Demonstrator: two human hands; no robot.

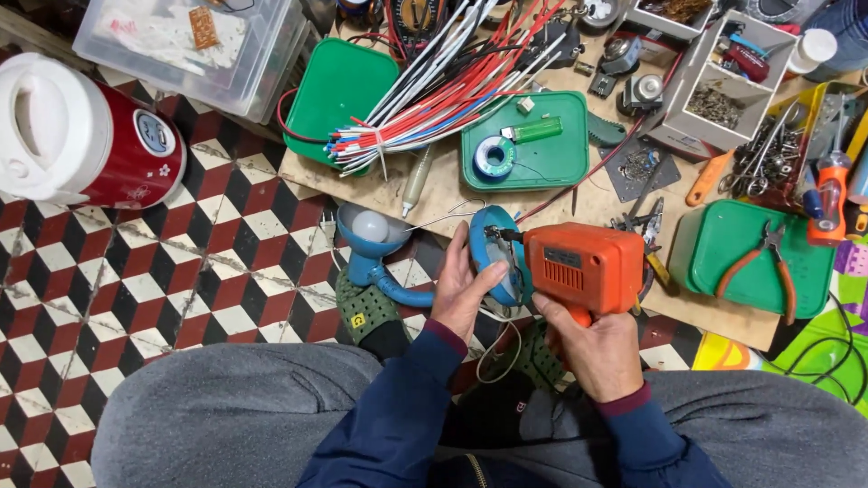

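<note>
Keeping the orange soldering gun (583, 264) level in the right hand (592, 348), closed round its grip, seems wise; its tip meets the blue lamp base (495, 255), centre-near, which the left hand (463, 287) clasps steady.

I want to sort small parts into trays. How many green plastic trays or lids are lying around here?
3. One green tray lies under the wire bundle at top centre, one beside it holds a solder spool, and one at right holds red-handled pliers. Clutter may hide others.
</note>
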